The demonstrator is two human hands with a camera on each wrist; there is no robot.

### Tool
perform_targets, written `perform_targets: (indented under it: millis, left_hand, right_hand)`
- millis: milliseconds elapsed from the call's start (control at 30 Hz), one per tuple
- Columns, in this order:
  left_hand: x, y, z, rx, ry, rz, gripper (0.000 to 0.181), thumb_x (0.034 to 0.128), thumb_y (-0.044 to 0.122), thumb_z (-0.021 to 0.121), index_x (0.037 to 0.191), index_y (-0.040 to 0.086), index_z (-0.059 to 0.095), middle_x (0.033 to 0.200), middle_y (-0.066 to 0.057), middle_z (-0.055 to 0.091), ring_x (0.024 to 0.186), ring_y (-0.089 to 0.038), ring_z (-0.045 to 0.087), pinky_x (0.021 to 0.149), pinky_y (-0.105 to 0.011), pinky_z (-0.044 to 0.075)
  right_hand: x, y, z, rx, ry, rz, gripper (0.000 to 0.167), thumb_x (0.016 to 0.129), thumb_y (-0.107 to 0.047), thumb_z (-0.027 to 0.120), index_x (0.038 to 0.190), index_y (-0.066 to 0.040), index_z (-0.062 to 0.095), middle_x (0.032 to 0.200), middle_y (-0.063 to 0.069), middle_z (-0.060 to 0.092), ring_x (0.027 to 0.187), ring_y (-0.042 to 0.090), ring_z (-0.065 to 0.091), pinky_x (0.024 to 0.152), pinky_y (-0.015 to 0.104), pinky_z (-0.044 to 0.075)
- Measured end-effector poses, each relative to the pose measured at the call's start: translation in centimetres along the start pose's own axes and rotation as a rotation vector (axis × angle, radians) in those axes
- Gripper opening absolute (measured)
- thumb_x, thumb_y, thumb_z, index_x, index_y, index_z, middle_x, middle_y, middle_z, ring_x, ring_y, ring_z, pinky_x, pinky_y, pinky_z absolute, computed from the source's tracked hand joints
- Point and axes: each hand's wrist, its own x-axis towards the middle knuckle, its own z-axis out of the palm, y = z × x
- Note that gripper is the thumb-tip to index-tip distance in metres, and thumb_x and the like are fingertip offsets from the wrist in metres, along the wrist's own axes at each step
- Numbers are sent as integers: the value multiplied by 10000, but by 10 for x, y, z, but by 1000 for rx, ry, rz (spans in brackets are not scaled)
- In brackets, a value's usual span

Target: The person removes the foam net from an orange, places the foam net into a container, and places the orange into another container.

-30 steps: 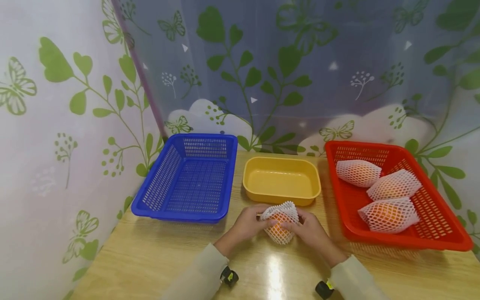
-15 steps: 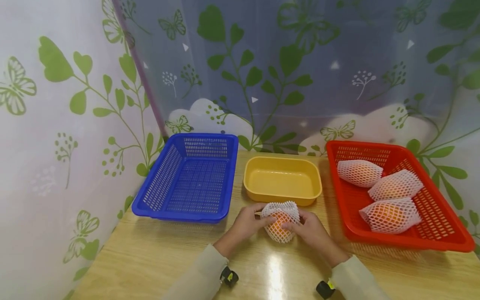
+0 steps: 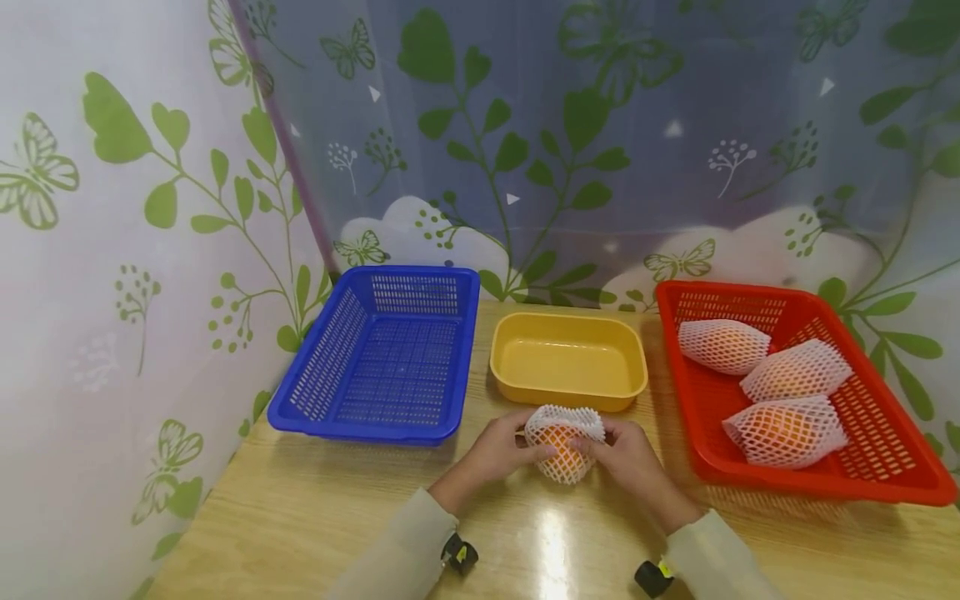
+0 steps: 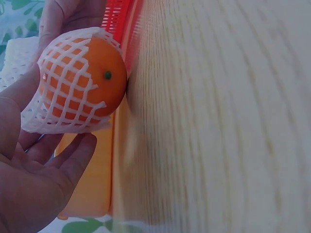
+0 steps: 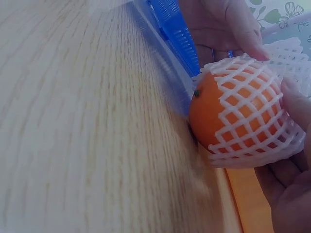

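Note:
Between my two hands is an orange [image 3: 562,450] in a white foam net sleeve [image 3: 564,415], just in front of the yellow tub. My left hand [image 3: 502,447] holds its left side, thumb on the near face. On the other side my right hand [image 3: 630,458] grips it likewise, its thumb pressing the netting. The stem end of the orange [image 4: 111,87] is bare in the left wrist view, while the net covers the rest that shows. From the right wrist view, the orange [image 5: 204,114] sits close to the tabletop; whether it touches I cannot tell.
A blue basket [image 3: 375,432] with nothing in it stands at the left. Behind my hands is a bare yellow tub [image 3: 567,392]. The red basket [image 3: 690,433] on the right contains several net-wrapped fruits [image 3: 787,431]. Patterned curtains [image 3: 517,167] border the table.
The far end of the foam net has spread wider, and its near edge has drawn back slightly. Both hands keep hold of the orange, with small thumb shifts.

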Motion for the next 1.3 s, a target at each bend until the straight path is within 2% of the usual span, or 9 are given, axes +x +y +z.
perform_targets:
  millis: [167, 367, 600, 900, 1167, 1300]
  left_hand:
    - [0, -1, 1, 31, 8, 4, 396, 864, 179, 748, 1221, 55, 629, 1086, -71, 676, 962, -123, 631, 827, -237, 539]
    - [1, -1, 1, 56, 15, 12, 386, 867, 203, 749, 1210, 69, 633, 1100, -52, 675, 959, -102, 613, 824, -229, 529]
    - [2, -1, -1, 88, 19, 11, 391, 869, 224, 746, 1213, 76, 636, 1110, -48, 678, 998, -126, 619, 840, -220, 521]
    - [-1, -1, 0, 29, 37, -6, 369, 863, 133, 739, 1209, 38, 653, 1194, -92, 642, 1109, -210, 593, 883, -230, 520]
    - [-1, -2, 0, 84, 83, 26, 347, 867, 127, 736, 1200, 47, 676, 1209, -86, 660, 1130, -221, 604, 871, -247, 530]
    - [-1, -2, 0, 109, 102, 25, 342, 863, 138, 742, 1190, 57, 684, 1191, -71, 668, 1093, -203, 613, 831, -234, 532]
  right_hand:
    - [1, 1, 2, 23, 47, -41, 220, 815, -134, 787, 986, -3, 743, 912, 86, 728, 776, 69, 601, 690, 223, 518]
    - [1, -4, 6, 1, 104, -69, 179, 796, -72, 793, 948, 13, 750, 862, 73, 726, 705, 52, 569, 630, 211, 510]
    - [1, -4, 4, -23, 28, -92, 218, 853, -62, 736, 1050, 26, 705, 980, 134, 711, 818, 72, 585, 729, 234, 518]
    - [0, 0, 3, 35, -48, -36, 317, 857, -155, 751, 1114, 11, 669, 1045, 115, 692, 904, 117, 606, 815, 239, 515]
    - [-2, 1, 1, -24, -81, -40, 425, 827, -181, 784, 1182, -5, 633, 1086, 104, 682, 1002, 227, 606, 870, 277, 507]
    - [-3, 1, 0, -39, -87, -20, 454, 831, -220, 781, 1207, -16, 626, 1097, 91, 683, 1013, 222, 605, 885, 292, 502]
